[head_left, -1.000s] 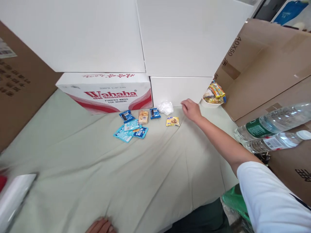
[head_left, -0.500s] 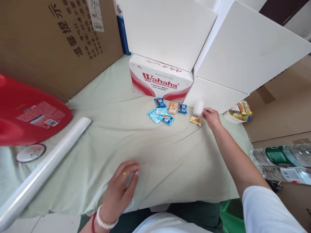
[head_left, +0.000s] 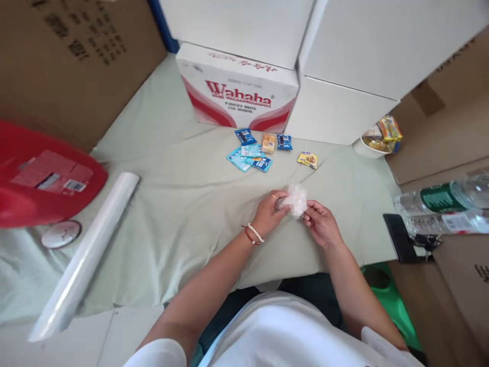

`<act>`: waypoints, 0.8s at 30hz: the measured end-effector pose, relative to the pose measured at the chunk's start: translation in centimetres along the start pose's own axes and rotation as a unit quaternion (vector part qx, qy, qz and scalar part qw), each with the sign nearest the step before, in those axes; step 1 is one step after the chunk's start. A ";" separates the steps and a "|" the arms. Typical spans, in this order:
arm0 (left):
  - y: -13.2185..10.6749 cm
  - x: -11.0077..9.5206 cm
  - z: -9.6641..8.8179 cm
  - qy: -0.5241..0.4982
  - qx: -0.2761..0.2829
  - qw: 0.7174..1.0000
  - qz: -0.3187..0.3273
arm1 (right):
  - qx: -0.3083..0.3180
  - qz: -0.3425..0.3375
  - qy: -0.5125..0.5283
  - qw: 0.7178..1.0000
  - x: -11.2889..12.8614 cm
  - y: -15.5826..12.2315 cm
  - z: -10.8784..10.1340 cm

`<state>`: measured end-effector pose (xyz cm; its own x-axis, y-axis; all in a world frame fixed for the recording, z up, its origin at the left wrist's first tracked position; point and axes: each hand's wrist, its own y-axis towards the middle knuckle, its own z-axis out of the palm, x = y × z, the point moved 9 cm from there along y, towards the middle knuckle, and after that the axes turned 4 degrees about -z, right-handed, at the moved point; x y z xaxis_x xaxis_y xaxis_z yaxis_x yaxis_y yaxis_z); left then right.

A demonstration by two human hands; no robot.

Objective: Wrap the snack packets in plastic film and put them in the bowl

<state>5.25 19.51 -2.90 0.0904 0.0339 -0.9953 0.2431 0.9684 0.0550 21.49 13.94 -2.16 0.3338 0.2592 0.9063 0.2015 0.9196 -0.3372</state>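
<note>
Crumpled clear plastic bundle between both hands, over the pale green cloth; contact with the cloth below cannot be told. Left hand at the bundle's 9 o'clock, thumb and fingers pinching its edge; white beaded bracelet on that wrist. Right hand at the bundle's 4 o'clock, thumb and forefinger pinching its near edge, remaining fingers curled. Positions below taken from the bundle. 12 o'clock: 1 yellow packet, flat on the cloth, apart from the others. Between 10 and 11 o'clock: 2 dark blue packets, 1 tan snack packet between them, and overlapping light blue packets just nearer. 11 o'clock, behind these: Wahaha carton. 2 o'clock: white bowl of wrapped snacks. 3 o'clock: 2 clear bottles, lying on their sides. Between 8 and 9 o'clock: white roll, slanting past the cloth's edge. 9 o'clock: red container.
</note>
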 end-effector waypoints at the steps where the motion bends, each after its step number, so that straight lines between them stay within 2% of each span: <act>1: 0.1 0.5 -0.5 -0.032 -0.007 0.999 -0.024 | -0.010 -0.002 0.012 1.000 0.1 0.0 -0.3; 4: 0.6 1.6 -1.4 -0.151 -0.031 0.983 -0.100 | -0.042 -0.018 0.038 0.998 0.9 -0.2 -1.5; 6: 0.8 2.0 -1.4 -0.214 -0.044 0.966 -0.138 | -0.081 -0.057 0.045 0.994 2.1 -0.3 -2.7; 8: 0.7 2.1 -1.4 -0.253 -0.049 0.952 -0.165 | -0.144 -0.147 0.030 0.978 4.7 -0.3 -4.3; 10: 0.6 2.0 -1.4 -0.288 -0.047 0.940 -0.178 | -0.204 -0.271 -0.022 0.940 8.6 0.1 -5.4; 12: 0.6 2.0 -1.5 -0.322 -0.042 0.928 -0.182 | -0.222 -0.361 -0.116 0.898 12.3 1.5 -4.9; 13: 0.6 2.1 -1.5 -0.335 -0.041 0.923 -0.184 | -0.213 -0.376 -0.175 0.884 13.6 2.7 -4.0; 15: 0.5 2.3 -1.4 -0.347 -0.038 0.918 -0.189 | -0.173 -0.355 -0.290 0.872 14.9 5.6 -1.8; 18: 0.4 2.4 -1.3 -0.321 -0.035 0.928 -0.187 | -0.067 -0.310 -0.366 0.875 13.6 7.5 2.3; 21: 0.4 1.7 -1.0 -0.254 -0.014 0.954 -0.159 | 0.077 -0.223 -0.340 0.910 8.6 6.4 5.9; 22: 0.4 1.5 -0.9 -0.231 -0.002 0.961 -0.150 | 0.100 -0.178 -0.318 0.926 6.6 5.8 6.2; 24: 0.5 1.2 -0.8 -0.192 0.013 0.971 -0.141 | 0.095 -0.100 -0.253 0.957 3.5 4.6 5.7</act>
<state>4.71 20.22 -4.18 0.3685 -0.3317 -0.8685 0.3343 0.9190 -0.2091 18.34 20.71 0.90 -0.1935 0.1379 0.9714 0.0275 0.9904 -0.1352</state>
